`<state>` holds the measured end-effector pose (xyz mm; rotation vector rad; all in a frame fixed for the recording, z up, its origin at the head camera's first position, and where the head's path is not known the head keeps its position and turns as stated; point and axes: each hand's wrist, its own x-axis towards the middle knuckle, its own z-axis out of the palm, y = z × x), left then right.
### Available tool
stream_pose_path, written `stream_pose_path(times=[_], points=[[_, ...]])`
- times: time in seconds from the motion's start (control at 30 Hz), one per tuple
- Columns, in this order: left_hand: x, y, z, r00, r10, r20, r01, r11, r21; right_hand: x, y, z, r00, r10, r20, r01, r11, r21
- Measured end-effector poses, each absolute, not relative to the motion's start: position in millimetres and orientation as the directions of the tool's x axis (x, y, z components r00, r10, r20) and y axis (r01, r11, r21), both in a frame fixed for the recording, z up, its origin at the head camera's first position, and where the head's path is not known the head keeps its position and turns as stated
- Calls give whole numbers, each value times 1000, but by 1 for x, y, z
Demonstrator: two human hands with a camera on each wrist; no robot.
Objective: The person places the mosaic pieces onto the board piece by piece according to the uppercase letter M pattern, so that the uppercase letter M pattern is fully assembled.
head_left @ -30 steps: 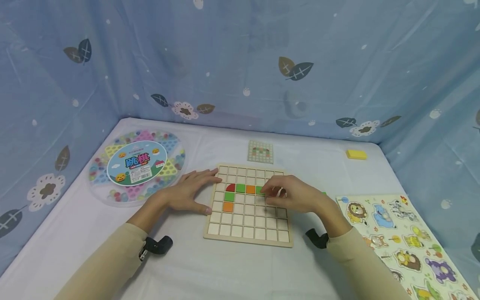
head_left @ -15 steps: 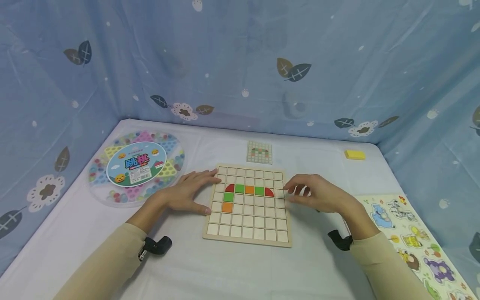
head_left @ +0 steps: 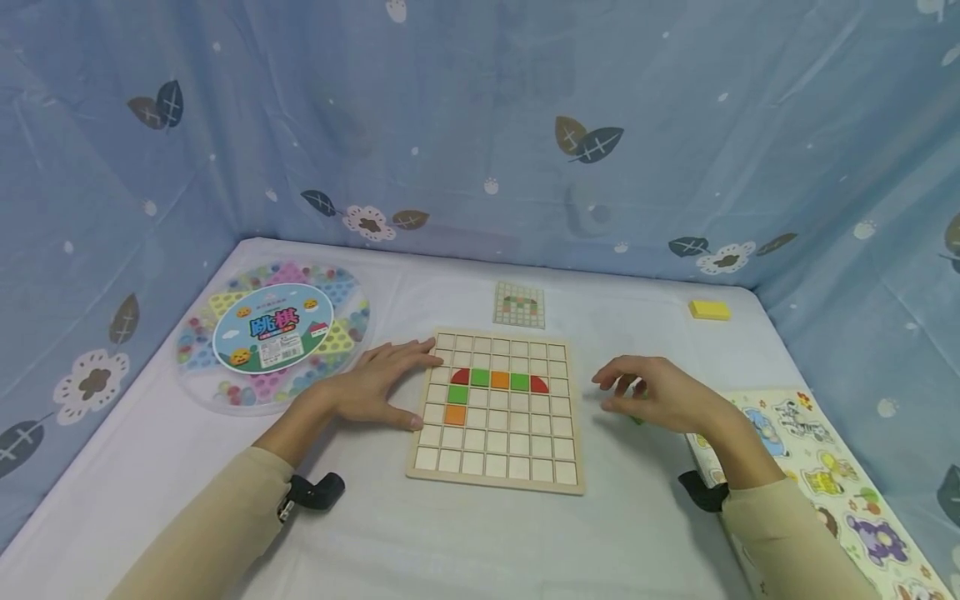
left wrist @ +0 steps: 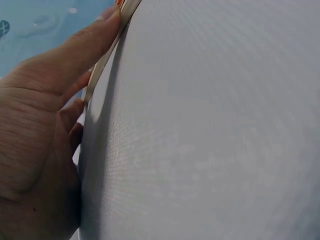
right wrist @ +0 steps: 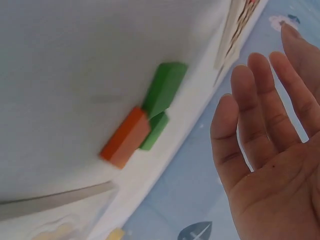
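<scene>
My left hand (head_left: 382,385) rests with spread fingers against the left edge of the wooden grid board (head_left: 495,486); its thumb touches the frame in the left wrist view. On the grid, a row runs from a red quarter-round tile (head_left: 460,377) through green, orange and green squares to another red quarter-round tile (head_left: 538,384). Below the left end lie a green tile (head_left: 457,394) and an orange tile (head_left: 454,414). Right of the board hovers my right hand (head_left: 660,392), holding nothing, fingers loosely bent. Near it, an orange block (right wrist: 126,137) and two green blocks (right wrist: 166,87) lie on the table.
Behind the board lies a small pattern card (head_left: 519,305). A round Chinese checkers set (head_left: 273,325) is at the left. An animal puzzle board (head_left: 847,500) occupies the right side, with a yellow block (head_left: 709,310) at the back right. Blue curtains enclose the table.
My right hand has moved off the board to the right. A red quarter-round tile, hidden under it before, now shows at the row's right end. My left hand stays put.
</scene>
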<state>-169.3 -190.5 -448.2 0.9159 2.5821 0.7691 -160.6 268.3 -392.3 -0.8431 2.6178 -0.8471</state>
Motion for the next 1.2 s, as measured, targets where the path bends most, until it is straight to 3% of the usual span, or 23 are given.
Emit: stream_pose_path(times=[0.2, 0.57, 0.87, 1.2], points=[[-169, -190, -447, -757, 647, -94, 486, 653, 582, -156, 282, -396, -825, -555, -109, -382, 689, -616], [-168, -190, -448, -759, 644, -94, 487, 658, 574, -150, 303, -403, -834, -550, -56, -415, 690, -592], [-169, -192, -449, -761, 642, -89, 489, 659, 572, -145, 309, -400, -836, -530, -142, -363, 728, -582], [-169, -191, -448, -760, 644, -94, 489, 660, 571, -143, 312, -402, -826, -547, -134, -388, 725, -569]])
